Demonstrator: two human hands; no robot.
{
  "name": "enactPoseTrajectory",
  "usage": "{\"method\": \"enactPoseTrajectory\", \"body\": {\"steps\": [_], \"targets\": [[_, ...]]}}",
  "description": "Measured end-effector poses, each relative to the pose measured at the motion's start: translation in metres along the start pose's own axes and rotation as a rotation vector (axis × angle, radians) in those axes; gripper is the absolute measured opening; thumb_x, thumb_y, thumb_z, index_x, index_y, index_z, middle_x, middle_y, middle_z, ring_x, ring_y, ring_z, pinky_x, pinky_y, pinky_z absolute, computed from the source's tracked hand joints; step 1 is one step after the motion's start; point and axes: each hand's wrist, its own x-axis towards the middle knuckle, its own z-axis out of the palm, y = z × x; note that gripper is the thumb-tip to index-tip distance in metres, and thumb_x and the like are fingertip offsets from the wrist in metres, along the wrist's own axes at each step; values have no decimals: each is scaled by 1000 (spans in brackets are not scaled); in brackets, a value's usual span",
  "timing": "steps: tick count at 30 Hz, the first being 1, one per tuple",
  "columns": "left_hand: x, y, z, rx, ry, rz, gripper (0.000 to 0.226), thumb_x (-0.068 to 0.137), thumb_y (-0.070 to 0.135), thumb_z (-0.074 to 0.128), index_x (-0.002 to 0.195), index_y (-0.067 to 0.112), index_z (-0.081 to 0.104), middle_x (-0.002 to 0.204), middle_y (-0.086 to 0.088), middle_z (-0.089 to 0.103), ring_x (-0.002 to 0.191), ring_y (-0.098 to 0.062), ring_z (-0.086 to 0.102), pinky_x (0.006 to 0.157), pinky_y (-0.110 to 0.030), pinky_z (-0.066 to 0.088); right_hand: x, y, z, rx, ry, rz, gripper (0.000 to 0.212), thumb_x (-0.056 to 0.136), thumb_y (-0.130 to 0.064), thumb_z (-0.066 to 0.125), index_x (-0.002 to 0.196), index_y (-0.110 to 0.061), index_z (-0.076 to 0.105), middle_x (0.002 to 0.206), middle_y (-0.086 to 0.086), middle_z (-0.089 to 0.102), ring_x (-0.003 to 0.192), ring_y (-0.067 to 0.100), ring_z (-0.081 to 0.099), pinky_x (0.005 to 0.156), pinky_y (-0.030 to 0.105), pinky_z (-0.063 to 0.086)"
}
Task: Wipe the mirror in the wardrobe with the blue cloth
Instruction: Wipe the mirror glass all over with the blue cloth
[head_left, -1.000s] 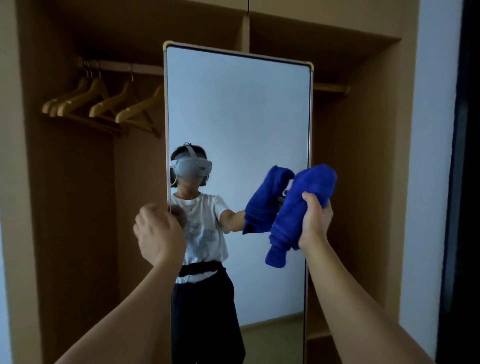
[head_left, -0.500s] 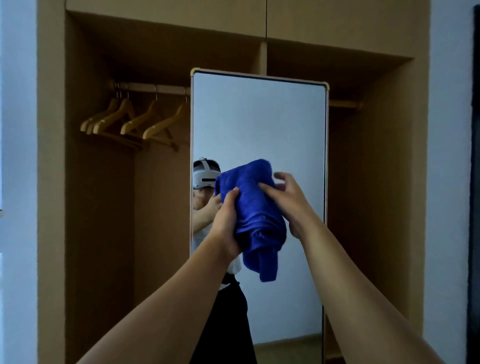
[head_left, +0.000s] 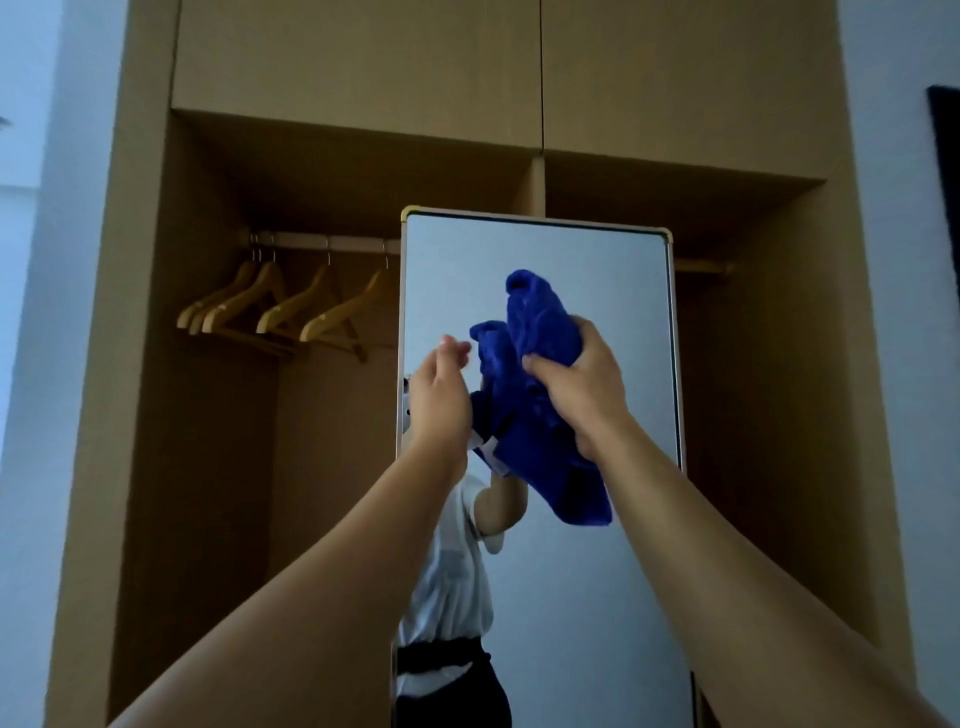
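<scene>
We hold both arms raised toward the mirror (head_left: 597, 270) that stands in the wardrobe (head_left: 156, 415). Our right hand (head_left: 584, 389) is clenched around the middle of the blue cloth (head_left: 540, 332), fingers wrapped over the bunched fabric. One end of the cloth sticks up above that fist, and the other hangs down below it, past the wrist. Whether the cloth touches the glass, we cannot tell. Our left hand (head_left: 439, 400) is just beside the cloth on its left, fingers loosely apart and gripping nothing, the palm turned toward the fabric; we cannot tell if it touches the cloth. It sits in front of the mirror's left edge. Well to the left of the left hand, wooden hangers (head_left: 275, 312) hang from a rail (head_left: 322, 241) inside the wardrobe. Below our hands the glass reflects a white shirt and dark trousers.
</scene>
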Motion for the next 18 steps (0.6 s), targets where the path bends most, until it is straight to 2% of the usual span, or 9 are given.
{"method": "enactPoseTrajectory", "body": {"steps": [2, 4, 6, 9, 11, 14, 18], "targets": [[23, -9, -12, 107, 236, 87, 39, 92, 50, 33, 112, 29, 59, 118, 0, 61, 112, -22, 55, 99, -47, 45, 14, -11, 1, -103, 101, -103, 53, 84, -21, 64, 131, -30, 42, 114, -7, 58, 99, 20, 59, 86, 39, 50], [38, -17, -23, 223, 329, 135, 42, 91, 52, 30, 118, 31, 55, 122, 0, 57, 118, -25, 50, 102, -52, 40, 34, -23, 1, -251, 170, -183, 63, 87, -24, 62, 142, -31, 32, 129, -1, 51, 107, 22, 57, 80, 33, 46], [48, -18, -26, 248, 350, 174, 43, 94, 50, 28, 125, 30, 51, 131, 0, 50, 124, -24, 44, 105, -50, 35, 55, -36, 0, -434, 223, -260, 68, 88, -23, 60, 146, -32, 26, 139, 1, 41, 110, 24, 54, 76, 32, 41], [61, -9, -24, 260, 401, 206, 44, 100, 45, 24, 137, 28, 42, 144, 0, 38, 132, -21, 33, 111, -46, 26, 81, -56, 2, -637, 329, -411, 70, 86, -19, 60, 146, -30, 28, 145, 1, 34, 119, 26, 46, 90, 39, 44], [76, -4, -25, 190, 359, 147, 54, 97, 53, 24, 138, 24, 43, 143, -3, 43, 132, -23, 39, 111, -47, 29, 99, -69, 7, -726, 370, -473, 69, 86, -18, 62, 146, -31, 30, 147, 0, 33, 124, 26, 41, 97, 41, 37], [97, -3, -24, 32, 270, -40, 74, 86, 71, 27, 128, 16, 54, 131, -15, 57, 121, -33, 54, 104, -52, 41, 119, -88, 18, -865, 384, -549, 68, 85, -19, 62, 145, -32, 31, 150, -2, 30, 127, 27, 38, 99, 41, 30], [105, -9, -21, 4, 301, -68, 66, 95, 56, 28, 131, 3, 47, 136, -26, 47, 127, -45, 44, 105, -57, 35, 134, -106, 51, -1052, 309, -688, 73, 87, -17, 60, 148, -32, 23, 153, 1, 27, 130, 31, 35, 101, 44, 27]]}}
